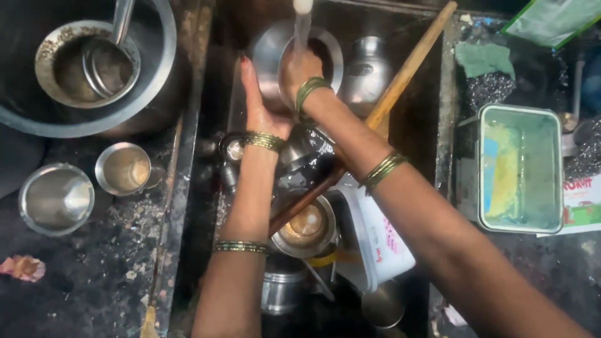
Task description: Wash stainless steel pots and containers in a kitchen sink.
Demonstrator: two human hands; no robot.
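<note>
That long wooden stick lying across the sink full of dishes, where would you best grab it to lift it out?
Probably at its upper end: the wooden stick slants up to the sink's far right corner, and that stretch lies bare. Its lower end sits among the steel vessels, under the right arm. Come from the right, above, fingers wrapped across the shaft.

You're in dim, warm light here, brightest down the middle; the sink [413,134] walls go near black. Glare flares off the steel bowls [56,199] at left. The picture's soft all over, your hands [300,72] smeared under the water, corners murky.
</note>
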